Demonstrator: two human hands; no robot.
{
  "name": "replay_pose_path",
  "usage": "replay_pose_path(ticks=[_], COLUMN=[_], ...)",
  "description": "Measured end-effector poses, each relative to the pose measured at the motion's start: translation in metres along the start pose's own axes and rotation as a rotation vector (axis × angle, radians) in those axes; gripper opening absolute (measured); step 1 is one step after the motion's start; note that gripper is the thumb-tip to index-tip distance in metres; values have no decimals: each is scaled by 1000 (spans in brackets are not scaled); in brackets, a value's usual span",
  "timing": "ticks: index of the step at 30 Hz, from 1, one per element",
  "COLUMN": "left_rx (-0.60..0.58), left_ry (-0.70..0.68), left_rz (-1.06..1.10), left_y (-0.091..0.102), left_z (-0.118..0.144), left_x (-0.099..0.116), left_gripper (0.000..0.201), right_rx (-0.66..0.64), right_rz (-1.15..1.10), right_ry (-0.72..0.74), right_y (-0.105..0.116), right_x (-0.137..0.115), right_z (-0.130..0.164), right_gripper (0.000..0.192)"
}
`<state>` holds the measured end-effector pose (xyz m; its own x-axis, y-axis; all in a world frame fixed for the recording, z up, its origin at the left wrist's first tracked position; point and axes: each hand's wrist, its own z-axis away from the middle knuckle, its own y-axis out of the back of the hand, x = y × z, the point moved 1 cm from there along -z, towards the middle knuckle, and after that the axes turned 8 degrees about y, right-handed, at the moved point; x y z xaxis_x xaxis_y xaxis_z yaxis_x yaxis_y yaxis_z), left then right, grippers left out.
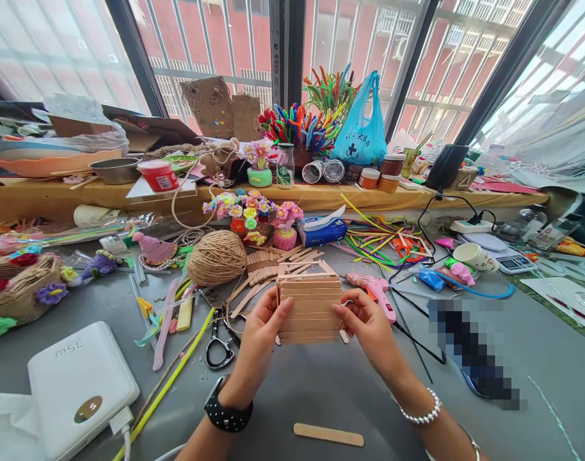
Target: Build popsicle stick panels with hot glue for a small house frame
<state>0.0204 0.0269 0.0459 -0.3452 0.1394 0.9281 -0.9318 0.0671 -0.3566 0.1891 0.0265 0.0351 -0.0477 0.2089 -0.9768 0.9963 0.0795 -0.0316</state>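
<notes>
Between my two hands is a small popsicle-stick structure [309,310], its flat slatted side facing me. My left hand [268,317] grips its left edge, thumb on the front face. On the right edge, my right hand [362,317] pinches it with thumb and fingers. More stick pieces show above its top edge; its far side is hidden. A single loose popsicle stick [328,435] lies on the grey table [278,403] close to me. Behind the structure sit a pile of popsicle sticks [264,266] and a pink hot glue gun [379,291].
A ball of twine [216,258], scissors [219,342] and a white power bank [84,390] are on the left. Yarn flowers [249,214] and a blue tissue pack [322,229] stand behind. To the right are a paper cup [475,257] and a dark pixelated object [475,352].
</notes>
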Motion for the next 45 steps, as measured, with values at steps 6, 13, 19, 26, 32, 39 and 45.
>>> replay_pose_path(ticks=[6,13,19,26,32,39,45], left_rx=[-31,-35,6,30,20,47,18], left_ry=[23,47,23,24,21,-6,-17], left_rz=[-11,-38,-104,-135,-149,-196,-207], left_y=[1,-1,-1,-2,-1,-2,-3], left_z=[0,5,7,9,10,9,9], left_x=[-3,0,6,7,7,9,15], left_gripper=[30,30,35,35,36,36,32], right_rx=[80,65,34,42,35,32,51], right_rz=[-25,-81,-47,-65,-66,-63,-77], right_ry=[5,-14,-40,-50,-41,-30,-45], right_y=[0,-1,-2,-4,-3,-3,0], right_x=[0,-4,-14,-17,-18,-17,-15], right_z=[-2,-1,4,4,5,5,5], right_gripper=[27,33,26,26,25,28,25])
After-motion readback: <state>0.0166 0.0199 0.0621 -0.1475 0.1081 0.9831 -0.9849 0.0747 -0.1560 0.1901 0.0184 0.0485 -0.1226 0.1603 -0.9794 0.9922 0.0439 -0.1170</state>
